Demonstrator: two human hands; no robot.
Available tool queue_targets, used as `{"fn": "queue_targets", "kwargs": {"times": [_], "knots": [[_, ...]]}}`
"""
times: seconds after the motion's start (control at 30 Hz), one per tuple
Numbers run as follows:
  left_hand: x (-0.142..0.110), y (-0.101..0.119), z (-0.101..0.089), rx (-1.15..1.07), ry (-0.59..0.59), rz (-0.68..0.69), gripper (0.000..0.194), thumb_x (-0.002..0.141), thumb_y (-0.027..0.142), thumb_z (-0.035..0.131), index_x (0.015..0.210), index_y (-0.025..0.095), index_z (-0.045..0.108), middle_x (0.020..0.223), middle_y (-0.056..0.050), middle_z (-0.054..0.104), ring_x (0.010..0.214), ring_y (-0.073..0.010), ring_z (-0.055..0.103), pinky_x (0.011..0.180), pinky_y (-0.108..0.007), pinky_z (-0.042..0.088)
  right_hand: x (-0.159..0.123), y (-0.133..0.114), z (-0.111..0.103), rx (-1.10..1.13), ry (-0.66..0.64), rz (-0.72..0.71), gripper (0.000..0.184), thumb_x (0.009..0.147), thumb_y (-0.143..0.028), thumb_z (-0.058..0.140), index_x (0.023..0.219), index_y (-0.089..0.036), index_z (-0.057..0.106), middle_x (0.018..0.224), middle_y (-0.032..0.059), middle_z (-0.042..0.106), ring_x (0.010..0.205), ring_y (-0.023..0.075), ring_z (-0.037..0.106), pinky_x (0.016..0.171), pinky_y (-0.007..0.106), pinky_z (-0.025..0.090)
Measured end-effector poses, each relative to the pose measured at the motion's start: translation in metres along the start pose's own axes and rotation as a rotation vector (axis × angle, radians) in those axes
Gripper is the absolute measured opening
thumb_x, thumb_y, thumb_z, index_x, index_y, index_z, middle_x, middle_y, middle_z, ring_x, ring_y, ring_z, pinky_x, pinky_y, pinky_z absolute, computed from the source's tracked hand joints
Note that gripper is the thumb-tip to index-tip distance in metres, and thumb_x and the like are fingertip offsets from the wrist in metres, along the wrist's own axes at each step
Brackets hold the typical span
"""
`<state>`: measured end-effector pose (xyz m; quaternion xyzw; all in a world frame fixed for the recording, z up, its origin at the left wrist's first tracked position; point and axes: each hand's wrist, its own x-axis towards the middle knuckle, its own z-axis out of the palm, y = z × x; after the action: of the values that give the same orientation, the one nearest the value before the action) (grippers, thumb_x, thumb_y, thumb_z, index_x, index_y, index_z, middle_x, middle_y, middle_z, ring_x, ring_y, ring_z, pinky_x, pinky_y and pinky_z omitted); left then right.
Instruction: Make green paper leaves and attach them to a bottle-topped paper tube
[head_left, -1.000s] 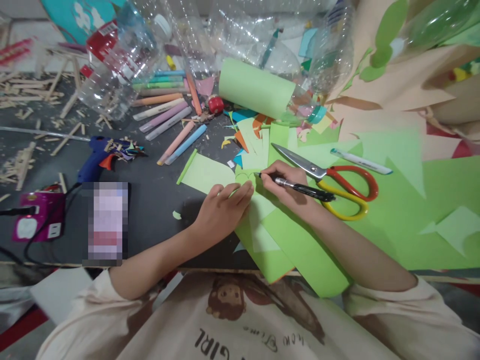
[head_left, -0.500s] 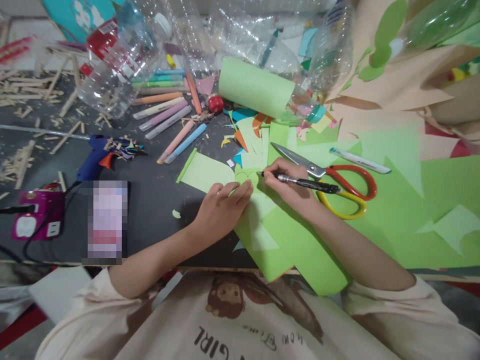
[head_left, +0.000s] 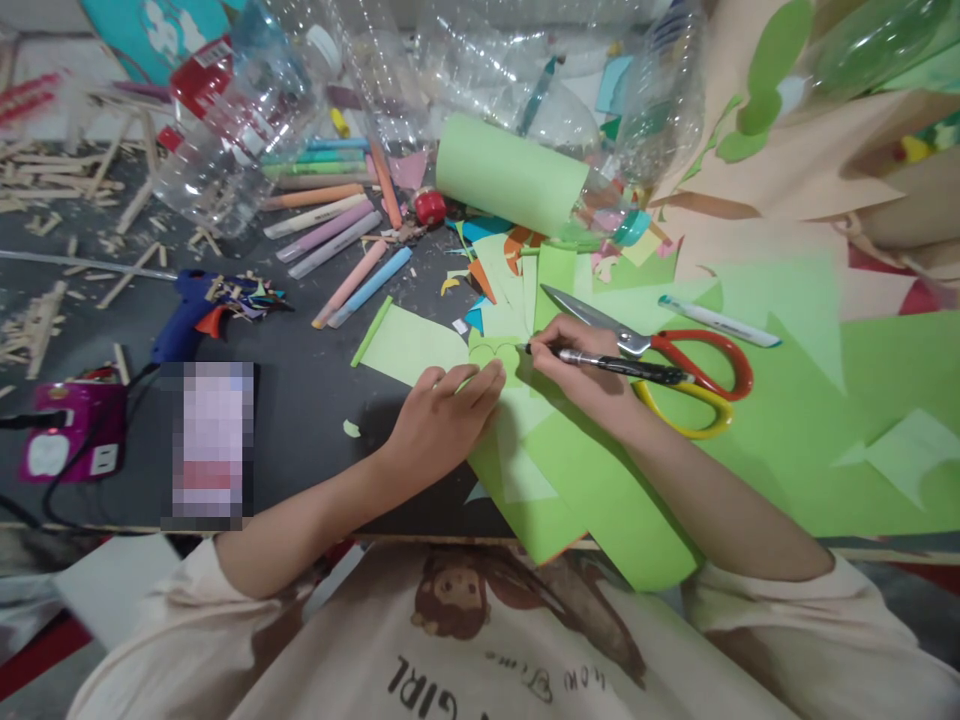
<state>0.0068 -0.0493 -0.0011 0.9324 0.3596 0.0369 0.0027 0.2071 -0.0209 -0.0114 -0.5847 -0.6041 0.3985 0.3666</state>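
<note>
My right grip (head_left: pixel 589 395) pinched the pen (head_left: pixel 652 372), my unclenched left grip (head_left: pixel 442 430) steadied the green paper (head_left: pixel 512 368), and the seemingly wavy line (head_left: pixel 504 347) wanted light, even strokes.

The pen (head_left: pixel 619 366) and the right hand (head_left: pixel 581 365) shifted a little to the right, and the drawn line (head_left: pixel 505 347) grew.
Over the last second, the pen's tip slid rightward across the small green paper (head_left: pixel 480 340), away from the left hand's (head_left: pixel 442 425) fingertips, and the dark line came to reach farther right behind it. The right hand travelled the same way, gripping the pen. The pen also swung to a flatter, more sideways slant: its back end, which had lain over the scissors' yellow handle (head_left: pixel 721 424), moved right and slightly to the far side, ending up by the near edge of the red handle (head_left: pixel 744 370).
</note>
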Motion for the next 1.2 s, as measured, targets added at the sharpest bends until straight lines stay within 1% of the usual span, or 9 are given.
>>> {"fn": "queue_targets", "kwargs": {"times": [0.1,0.17,0.33,0.47,0.63,0.77,0.87,1.0,1.2], "knots": [[-0.0001,0.0004,-0.0003,-0.009,-0.005,0.000,0.034,0.098,0.021,0.046,0.128,0.016,0.060,0.131,-0.009,0.065,0.107,-0.0208,0.061,0.082,-0.036,0.046,0.0009,-0.0009,-0.0009,0.006,0.024,0.042,0.020,0.070,-0.014,0.057,0.055,-0.023,0.047,0.052,-0.0043,0.052,0.049,0.0121,0.045,0.048,0.027,0.035],[0.0001,0.0004,-0.0001,-0.003,0.014,0.005,0.033,0.098,0.020,0.046,0.127,0.016,0.061,0.131,-0.008,0.066,0.107,-0.0205,0.061,0.081,-0.036,0.046,0.0009,-0.0015,-0.0012,0.020,0.023,0.052,0.019,0.071,-0.015,0.057,0.056,-0.023,0.048,0.052,-0.0041,0.053,0.050,0.0124,0.047,0.049,0.027,0.036],[0.0000,-0.0001,0.0013,0.020,0.066,0.017,0.033,0.100,0.021,0.042,0.125,0.014,0.061,0.129,-0.007,0.067,0.106,-0.0195,0.061,0.080,-0.035,0.044,0.0011,-0.0010,0.0000,0.032,-0.007,0.011,0.015,0.074,-0.022,0.058,0.061,-0.022,0.053,0.057,-0.0026,0.057,0.053,0.0130,0.050,0.051,0.027,0.037],[-0.0001,-0.0004,0.0013,0.010,0.042,0.014,0.033,0.100,0.021,0.042,0.127,0.014,0.061,0.131,-0.007,0.066,0.107,-0.0198,0.061,0.081,-0.036,0.045,0.0007,0.0009,-0.0005,0.002,-0.013,-0.011,0.016,0.075,-0.020,0.057,0.060,-0.022,0.052,0.057,-0.0032,0.056,0.053,0.0127,0.049,0.051,0.027,0.036],[0.0005,-0.0005,0.0002,-0.021,-0.009,0.001,0.034,0.098,0.021,0.045,0.128,0.015,0.060,0.131,-0.009,0.066,0.107,-0.0211,0.061,0.081,-0.036,0.047,0.0010,-0.0005,-0.0026,0.006,0.004,0.059,0.017,0.071,-0.017,0.054,0.057,-0.023,0.047,0.054,-0.0033,0.053,0.052,0.0132,0.050,0.052,0.028,0.038],[0.0002,-0.0004,0.0007,-0.010,0.021,0.004,0.033,0.098,0.020,0.045,0.127,0.014,0.061,0.130,-0.009,0.066,0.107,-0.0209,0.061,0.081,-0.036,0.047,0.0021,-0.0012,-0.0015,0.019,-0.009,0.036,0.014,0.074,-0.023,0.055,0.060,-0.022,0.051,0.057,-0.0024,0.057,0.053,0.0130,0.050,0.053,0.027,0.038],[-0.0002,-0.0001,0.0016,-0.002,0.018,0.006,0.033,0.099,0.021,0.044,0.127,0.015,0.060,0.131,-0.008,0.066,0.107,-0.0203,0.061,0.081,-0.036,0.046,0.0018,-0.0004,-0.0009,-0.008,-0.017,0.009,0.015,0.074,-0.022,0.055,0.059,-0.023,0.051,0.057,-0.0026,0.056,0.053,0.0126,0.049,0.051,0.027,0.036],[0.0000,-0.0002,0.0017,-0.006,0.009,0.004,0.034,0.099,0.021,0.044,0.129,0.015,0.059,0.131,-0.008,0.065,0.108,-0.0206,0.060,0.081,-0.036,0.045,0.0002,-0.0019,-0.0019,-0.019,0.000,0.039,0.016,0.070,-0.018,0.052,0.055,-0.023,0.047,0.053,-0.0033,0.054,0.051,0.0125,0.047,0.050,0.027,0.035],[0.0004,-0.0009,0.0003,0.012,0.035,0.019,0.033,0.099,0.020,0.043,0.127,0.014,0.060,0.129,-0.008,0.067,0.105,-0.0198,0.061,0.079,-0.035,0.043,0.0016,-0.0046,-0.0015,-0.007,0.005,0.045,0.015,0.071,-0.026,0.053,0.057,-0.023,0.049,0.054,-0.0021,0.054,0.052,0.0141,0.050,0.051,0.028,0.038]]}}
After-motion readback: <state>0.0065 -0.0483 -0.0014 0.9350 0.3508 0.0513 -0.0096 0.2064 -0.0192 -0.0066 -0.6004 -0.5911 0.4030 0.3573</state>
